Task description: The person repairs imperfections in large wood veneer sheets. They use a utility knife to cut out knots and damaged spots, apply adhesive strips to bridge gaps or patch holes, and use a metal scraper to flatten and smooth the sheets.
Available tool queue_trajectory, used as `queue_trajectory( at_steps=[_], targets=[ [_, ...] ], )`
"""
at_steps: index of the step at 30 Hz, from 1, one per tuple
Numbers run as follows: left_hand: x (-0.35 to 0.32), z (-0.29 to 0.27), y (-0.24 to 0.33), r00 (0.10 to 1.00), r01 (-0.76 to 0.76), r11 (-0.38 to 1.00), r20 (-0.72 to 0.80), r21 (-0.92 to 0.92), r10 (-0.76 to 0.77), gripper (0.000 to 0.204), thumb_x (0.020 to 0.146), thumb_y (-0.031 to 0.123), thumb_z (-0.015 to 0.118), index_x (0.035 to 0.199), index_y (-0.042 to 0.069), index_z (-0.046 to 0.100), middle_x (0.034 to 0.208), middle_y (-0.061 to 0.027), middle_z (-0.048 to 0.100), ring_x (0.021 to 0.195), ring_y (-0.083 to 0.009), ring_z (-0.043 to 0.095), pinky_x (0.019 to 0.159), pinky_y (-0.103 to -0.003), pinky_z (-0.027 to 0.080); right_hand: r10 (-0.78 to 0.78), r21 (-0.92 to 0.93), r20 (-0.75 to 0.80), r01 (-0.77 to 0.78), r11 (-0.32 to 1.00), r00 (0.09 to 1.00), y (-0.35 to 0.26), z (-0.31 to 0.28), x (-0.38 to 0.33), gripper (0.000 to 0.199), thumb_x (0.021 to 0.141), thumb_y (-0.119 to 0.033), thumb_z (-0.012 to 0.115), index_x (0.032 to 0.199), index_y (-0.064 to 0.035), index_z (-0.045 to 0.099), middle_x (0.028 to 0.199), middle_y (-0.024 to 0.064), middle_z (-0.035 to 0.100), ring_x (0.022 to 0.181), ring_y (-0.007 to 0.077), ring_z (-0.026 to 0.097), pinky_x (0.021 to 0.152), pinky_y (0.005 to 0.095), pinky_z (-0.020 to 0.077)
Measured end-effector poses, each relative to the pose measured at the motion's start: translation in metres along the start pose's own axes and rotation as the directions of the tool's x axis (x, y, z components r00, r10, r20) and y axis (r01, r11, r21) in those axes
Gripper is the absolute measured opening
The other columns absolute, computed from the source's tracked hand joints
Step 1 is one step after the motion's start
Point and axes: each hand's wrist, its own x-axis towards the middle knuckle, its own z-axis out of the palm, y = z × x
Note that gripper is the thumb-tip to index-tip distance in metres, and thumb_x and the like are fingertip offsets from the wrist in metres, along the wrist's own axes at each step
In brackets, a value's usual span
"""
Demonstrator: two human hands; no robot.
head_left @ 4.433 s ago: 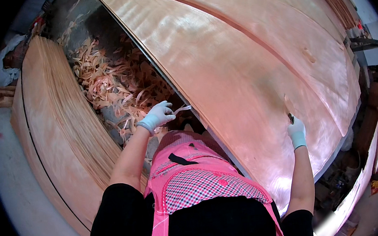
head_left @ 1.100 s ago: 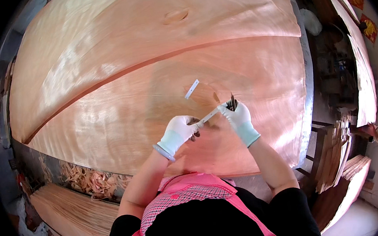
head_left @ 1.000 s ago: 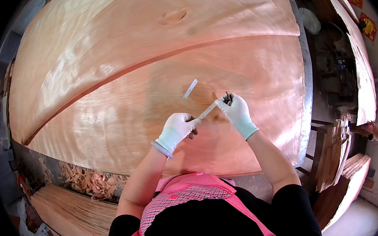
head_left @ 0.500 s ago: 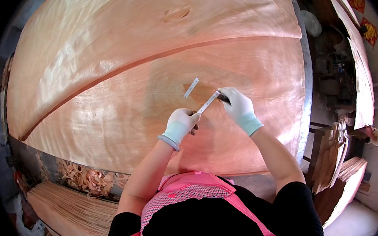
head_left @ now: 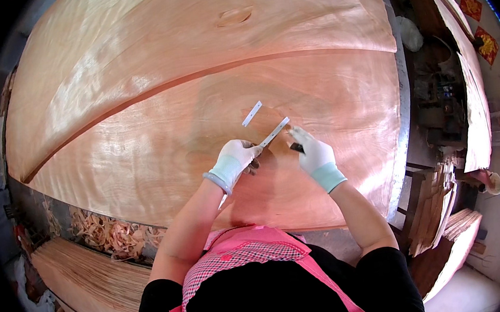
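Observation:
My left hand (head_left: 237, 157), in a white glove with a pale green cuff, grips a white strip of perforated tape (head_left: 276, 131) near its lower end. The strip slants up and right over a wide, reddish-tan sheet of wood veneer (head_left: 160, 146). Just right of its upper end is my right hand (head_left: 316, 153), gloved alike, with fingers bent together. Something small and dark shows at its fingers; whether it is an object or the glove's dark palm is unclear. A shorter tape piece (head_left: 252, 113) lies on the veneer beyond, slanted the same way, beside a darker patch.
Another veneer sheet (head_left: 191, 30) with a curved edge overlaps the far side. Wood shavings (head_left: 114, 234) gather at the near left, above a veneer stack (head_left: 88, 274). More stacked veneer (head_left: 433, 208) stands at right, and a metal edge (head_left: 402, 142) borders the table.
My right hand has come off the strip's upper end, moving slightly down and right. My left hand still holds the strip and has shifted a little left.

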Motion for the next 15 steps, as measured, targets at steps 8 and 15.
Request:
queue_trajectory(
  at_steps=[8, 15],
  targets=[
    [-0.003, 0.002, 0.006, 1.0, 0.019, 1.0, 0.001, -0.022, -0.019, 0.024, 0.093, 0.02, 0.066, 0.094, -0.004, 0.066, 0.065, -0.0107, 0.065, 0.048, -0.0171, 0.062, 0.044, -0.029, 0.051, -0.048, -0.251, 0.163, 0.089, 0.964, 0.985, -0.012, 0.001, 0.017, 0.078, 0.081, -0.001, 0.051, 0.155, -0.0211, 0.032, 0.163, 0.0075, 0.023, 0.093, 0.0288, 0.069, 0.075, 0.041, 0.0568],
    [-0.009, 0.004, 0.005, 0.997, -0.07, 0.985, -0.015, 0.159, 0.073, 0.029, 0.093, 0.026, 0.065, 0.087, -0.002, 0.066, 0.066, -0.0113, 0.065, 0.05, -0.0202, 0.063, 0.048, -0.033, 0.051, -0.072, -0.454, 0.406, 0.269, 0.849, 0.911, -0.041, -0.016, 0.017, 0.083, 0.085, -0.003, 0.052, 0.156, -0.0383, 0.026, 0.16, 0.0329, 0.008, 0.067, 0.0304, 0.071, 0.055, 0.0369, 0.0567]
  ],
)
